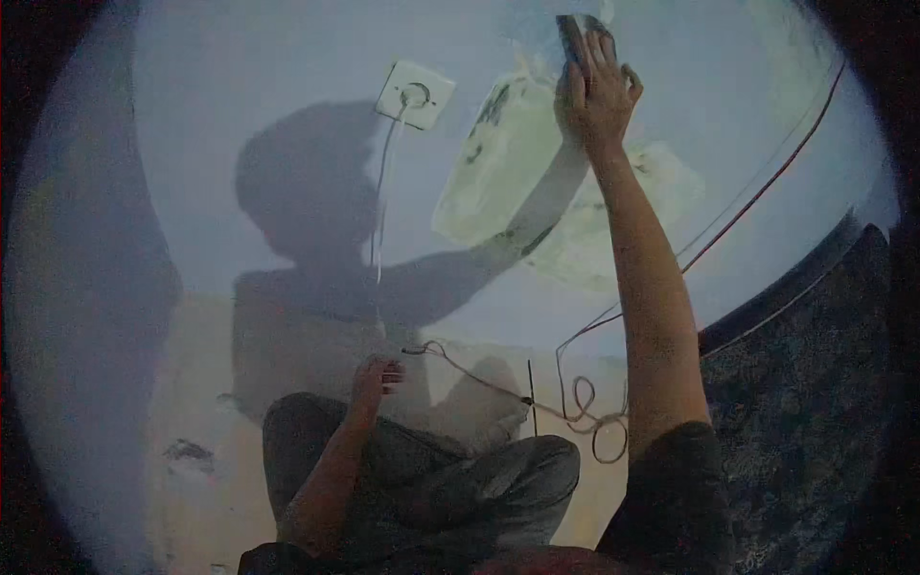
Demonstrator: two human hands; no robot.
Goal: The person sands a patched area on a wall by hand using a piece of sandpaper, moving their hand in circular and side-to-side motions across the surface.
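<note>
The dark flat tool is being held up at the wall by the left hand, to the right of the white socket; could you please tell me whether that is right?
Not quite: in the head view, the right hand holds the dark flat tool up at the wall, to the right of the white socket.

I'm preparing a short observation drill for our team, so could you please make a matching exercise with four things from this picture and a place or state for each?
Column one:
1. Right hand
2. Left hand
3. Square socket
4. Thin cable

Column two:
A. Low, close to the bent legs
B. Lying in loops near the foot of the wall
C. Raised, holding a dark flat tool at the wall
D. On the wall, with a plug and white cord

Right pairs: 1-C, 2-A, 3-D, 4-B.
</note>
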